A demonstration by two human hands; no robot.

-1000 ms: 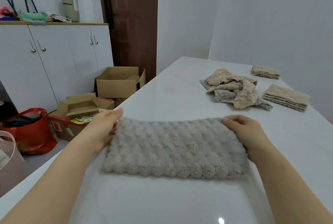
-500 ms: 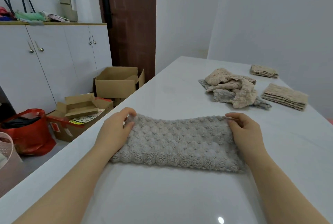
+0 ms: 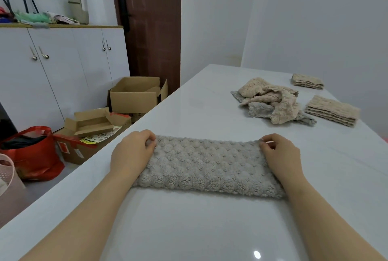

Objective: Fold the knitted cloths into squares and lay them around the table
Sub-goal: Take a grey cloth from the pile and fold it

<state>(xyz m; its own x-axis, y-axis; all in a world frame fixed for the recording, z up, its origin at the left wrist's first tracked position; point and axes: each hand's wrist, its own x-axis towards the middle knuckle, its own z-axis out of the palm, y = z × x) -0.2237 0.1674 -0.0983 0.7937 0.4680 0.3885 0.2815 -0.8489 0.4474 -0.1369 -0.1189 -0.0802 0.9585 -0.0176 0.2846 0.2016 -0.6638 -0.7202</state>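
A grey bobbled knitted cloth [image 3: 207, 166] lies on the white table [image 3: 189, 229] as a long band folded in half lengthwise. My left hand [image 3: 132, 153] pinches its far left corner, and my right hand [image 3: 281, 153] pinches its far right corner. Both hands lie over the cloth's short ends. Further back on the right sits a loose heap of beige and grey cloths [image 3: 270, 101]. Two folded beige stacks lie beyond it, one near [image 3: 331, 110] and one far [image 3: 307, 81].
The table's left edge runs diagonally past my left arm. On the floor to the left stand cardboard boxes [image 3: 134, 95], a red bag [image 3: 31, 151] and a pink basket [image 3: 8, 185]. White cabinets [image 3: 58, 67] and a brown door [image 3: 151, 25] are behind.
The cloth's near edge was lifted and carried away from me onto the far edge, halving its depth. Both hands went from lying flat at the far corners to pinching them.
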